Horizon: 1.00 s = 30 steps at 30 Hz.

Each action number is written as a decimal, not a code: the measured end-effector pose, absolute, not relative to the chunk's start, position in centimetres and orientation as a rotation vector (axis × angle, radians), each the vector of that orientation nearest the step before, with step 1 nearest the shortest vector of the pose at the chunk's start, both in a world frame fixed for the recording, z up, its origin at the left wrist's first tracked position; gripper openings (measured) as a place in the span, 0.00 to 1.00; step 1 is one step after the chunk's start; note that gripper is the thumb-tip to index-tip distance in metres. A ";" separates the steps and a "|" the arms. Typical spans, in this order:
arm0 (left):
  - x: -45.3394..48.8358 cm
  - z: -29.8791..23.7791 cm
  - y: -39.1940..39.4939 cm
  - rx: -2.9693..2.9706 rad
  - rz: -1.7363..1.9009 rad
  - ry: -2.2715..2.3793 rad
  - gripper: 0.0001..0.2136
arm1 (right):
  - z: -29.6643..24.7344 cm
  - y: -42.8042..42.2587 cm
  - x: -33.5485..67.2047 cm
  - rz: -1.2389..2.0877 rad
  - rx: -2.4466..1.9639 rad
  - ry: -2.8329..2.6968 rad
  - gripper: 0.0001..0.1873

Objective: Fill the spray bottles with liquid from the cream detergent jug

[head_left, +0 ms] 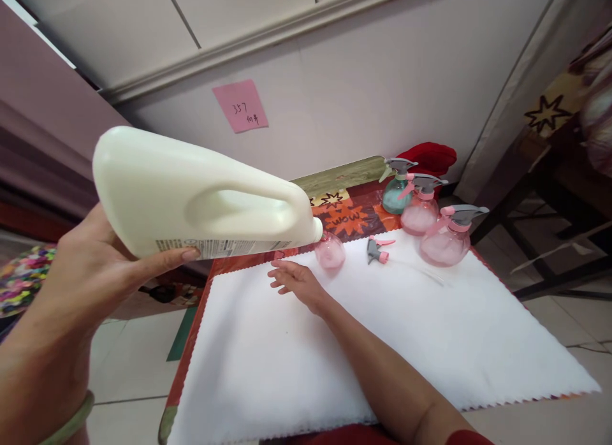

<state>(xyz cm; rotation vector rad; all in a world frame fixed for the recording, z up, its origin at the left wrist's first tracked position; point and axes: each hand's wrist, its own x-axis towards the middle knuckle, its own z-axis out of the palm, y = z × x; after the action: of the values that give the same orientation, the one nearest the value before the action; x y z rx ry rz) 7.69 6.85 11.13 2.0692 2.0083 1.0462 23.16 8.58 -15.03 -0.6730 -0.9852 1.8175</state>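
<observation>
My left hand (102, 260) grips a large pale green plastic jug (157, 177) near its base. The jug is tipped on its side, its open neck at the mouth of a small round pink bottle (330, 254) that stands on the white mat (268, 356). Whether liquid is flowing I cannot tell. My right hand (299, 282) hovers just left of the pink bottle, fingers spread, holding nothing. To the right of that bottle lies a loose grey and pink spray head (377, 250) with its clear tube stretched across the mat.
Two pink spray bottles (444, 246) (419, 214) and a green one (396, 195) stand at the mat's back right, spray heads on. Behind them is a red cloth item (430, 157). A pink note (240, 106) is stuck on the wall. Dark furniture (540, 209) stands at the right.
</observation>
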 end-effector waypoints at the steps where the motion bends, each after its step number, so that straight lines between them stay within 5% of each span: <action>1: 7.8 11.2 6.9 2.085 1.040 2.019 0.48 | -15.0 8.6 23.2 1.818 -0.674 -0.981 0.26; 30: 8.5 14.0 8.6 2.351 0.868 1.663 0.44 | -16.4 7.9 22.5 2.027 -0.761 -1.053 0.32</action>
<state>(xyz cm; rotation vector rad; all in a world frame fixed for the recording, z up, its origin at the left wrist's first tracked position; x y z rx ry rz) 8.50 8.59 14.05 2.3512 1.6626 0.8681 22.47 7.94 -16.43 -0.7607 -1.0526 2.0266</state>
